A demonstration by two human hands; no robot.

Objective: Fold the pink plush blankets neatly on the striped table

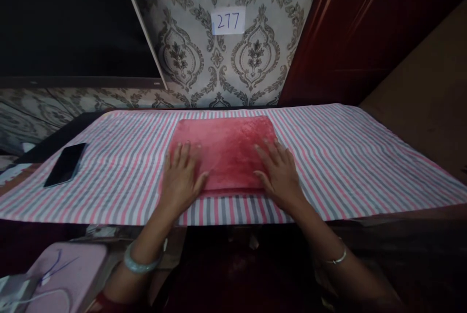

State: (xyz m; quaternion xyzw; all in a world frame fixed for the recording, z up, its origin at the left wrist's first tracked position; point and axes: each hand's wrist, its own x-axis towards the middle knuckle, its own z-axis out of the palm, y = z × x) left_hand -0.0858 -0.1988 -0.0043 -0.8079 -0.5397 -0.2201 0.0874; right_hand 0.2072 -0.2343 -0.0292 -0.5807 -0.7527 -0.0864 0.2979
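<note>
Both hands are down flat on the red cloth [224,150], which lies folded into a neat rectangle in the middle of the striped sheet [346,157]. Its long axis runs left to right, parallel with the near edge of the sheet, short sides facing left and right, and its far edge points toward the patterned wall [189,60]. The left hand [181,177] rests palm down on the near left corner, fingers spread and straight, thumb angled in along the near edge; it grips nothing, just presses flat. The right hand [279,174] mirrors it on the near right corner, open, fingers fanned toward the far side, thumb pointing inward, partly on the cloth and partly on the sheet. Neither hand is clenched or pinching the fabric. A pale green bangle [140,262] sits on the left wrist, a thin silver bangle [337,257] on the right. The sheet's stripes run away from the person, across the cloth's long axis. Off to the left, well apart from the hands, a dark phone [65,163] lies face up on the sheet, tilted. On the wall beyond, a white card [228,20] reads 277. Low at the left, a pink box [69,269] with white cables [22,293] sits below the table edge.
</note>
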